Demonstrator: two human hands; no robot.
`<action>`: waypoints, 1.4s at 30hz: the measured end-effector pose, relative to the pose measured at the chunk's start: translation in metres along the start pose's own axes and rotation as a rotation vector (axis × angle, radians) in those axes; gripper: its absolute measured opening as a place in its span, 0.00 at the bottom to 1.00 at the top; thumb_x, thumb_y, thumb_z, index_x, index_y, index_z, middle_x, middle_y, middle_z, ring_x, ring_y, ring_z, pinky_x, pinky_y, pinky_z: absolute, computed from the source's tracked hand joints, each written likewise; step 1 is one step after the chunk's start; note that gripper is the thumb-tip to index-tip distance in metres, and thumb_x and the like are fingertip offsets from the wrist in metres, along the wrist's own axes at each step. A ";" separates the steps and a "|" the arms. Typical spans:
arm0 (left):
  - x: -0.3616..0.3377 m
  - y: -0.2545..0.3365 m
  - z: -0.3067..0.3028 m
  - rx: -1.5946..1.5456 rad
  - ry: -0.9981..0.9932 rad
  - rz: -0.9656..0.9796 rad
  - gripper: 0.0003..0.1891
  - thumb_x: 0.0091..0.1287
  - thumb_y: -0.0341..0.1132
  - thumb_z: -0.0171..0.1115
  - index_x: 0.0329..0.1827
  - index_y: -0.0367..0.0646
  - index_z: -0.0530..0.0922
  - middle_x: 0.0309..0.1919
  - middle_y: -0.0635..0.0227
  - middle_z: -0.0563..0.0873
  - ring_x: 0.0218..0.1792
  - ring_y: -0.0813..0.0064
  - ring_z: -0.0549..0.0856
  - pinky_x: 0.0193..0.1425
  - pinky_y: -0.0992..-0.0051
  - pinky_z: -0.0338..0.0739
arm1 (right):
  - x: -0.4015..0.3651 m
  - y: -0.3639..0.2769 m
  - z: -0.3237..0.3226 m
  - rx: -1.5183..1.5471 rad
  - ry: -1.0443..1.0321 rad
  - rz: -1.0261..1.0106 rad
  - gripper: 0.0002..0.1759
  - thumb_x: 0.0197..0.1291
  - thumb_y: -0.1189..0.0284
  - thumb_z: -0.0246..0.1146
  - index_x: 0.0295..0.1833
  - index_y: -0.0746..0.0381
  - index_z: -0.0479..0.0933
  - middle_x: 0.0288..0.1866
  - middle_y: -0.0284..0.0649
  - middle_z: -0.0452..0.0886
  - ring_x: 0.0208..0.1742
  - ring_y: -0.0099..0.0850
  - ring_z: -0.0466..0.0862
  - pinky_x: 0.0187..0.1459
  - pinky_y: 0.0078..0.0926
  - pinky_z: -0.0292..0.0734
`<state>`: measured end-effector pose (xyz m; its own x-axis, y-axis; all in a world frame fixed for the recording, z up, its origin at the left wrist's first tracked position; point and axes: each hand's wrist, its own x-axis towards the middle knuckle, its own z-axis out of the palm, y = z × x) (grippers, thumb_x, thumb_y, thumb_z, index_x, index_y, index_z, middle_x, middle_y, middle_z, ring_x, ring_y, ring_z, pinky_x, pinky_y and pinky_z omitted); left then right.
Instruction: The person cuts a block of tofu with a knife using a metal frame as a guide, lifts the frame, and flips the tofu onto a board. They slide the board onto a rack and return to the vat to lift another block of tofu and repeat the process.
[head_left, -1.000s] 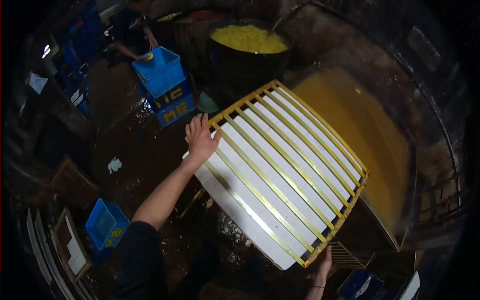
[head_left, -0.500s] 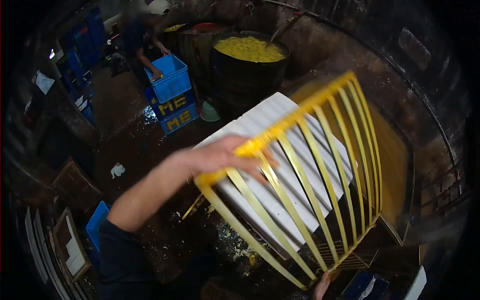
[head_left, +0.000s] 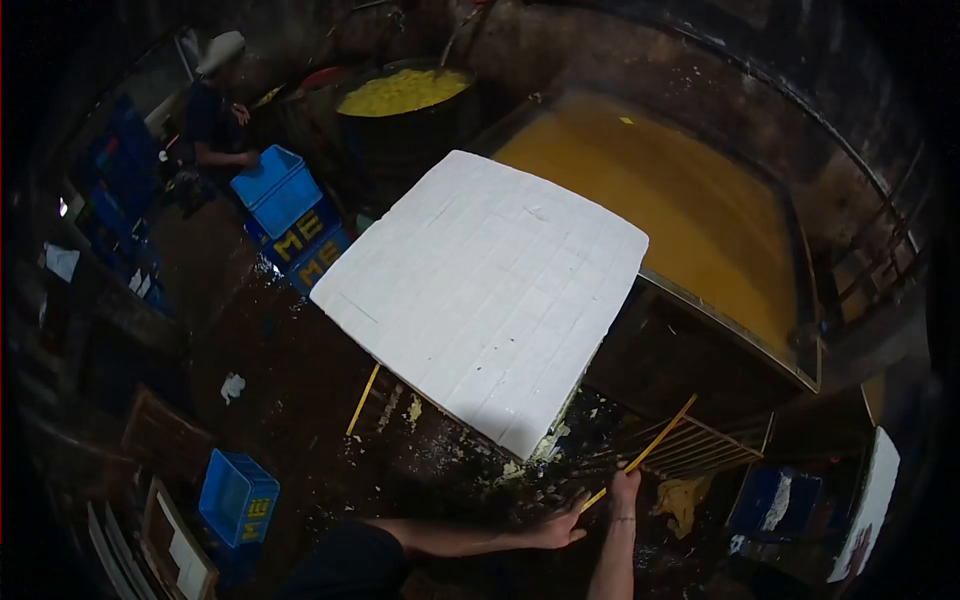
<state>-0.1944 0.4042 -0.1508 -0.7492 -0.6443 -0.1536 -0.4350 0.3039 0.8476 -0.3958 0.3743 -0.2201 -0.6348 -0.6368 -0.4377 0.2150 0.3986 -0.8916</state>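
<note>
The dim workshop has a wet, crumb-strewn floor (head_left: pixel 300 380). A vat of yellow liquid (head_left: pixel 680 200) lies far beyond the grips, and a co-worker (head_left: pixel 215 120) bends over blue crates (head_left: pixel 285 195) far off to their left. The yellow slatted frame (head_left: pixel 690 445), which lay on the white slab (head_left: pixel 480 290) a second ago, is now off it and down low, just right of the grips. The right grip (head_left: pixel 625 488) is closed round its near bar. The left grip (head_left: pixel 560 530), fingers spread, sits beside the bar's lower end; whether it touches, I cannot tell. The slab lies bare ahead of both grips, scored into squares, so the frame's part in the marking looks finished.
</note>
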 end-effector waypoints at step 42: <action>-0.104 -0.257 -0.567 -0.574 1.046 -0.234 0.15 0.71 0.28 0.56 0.60 0.40 0.73 0.51 0.64 0.79 0.46 0.74 0.82 0.47 0.77 0.77 | -0.195 -0.199 0.208 0.279 0.406 -0.229 0.22 0.59 0.73 0.71 0.55 0.75 0.78 0.46 0.41 0.85 0.43 0.23 0.82 0.46 0.19 0.77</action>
<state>0.2785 -0.0053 -0.0651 0.1977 -0.9775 -0.0737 -0.0229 -0.0798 0.9965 -0.1602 0.2820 0.0186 -0.9123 -0.3582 -0.1982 0.1916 0.0542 -0.9800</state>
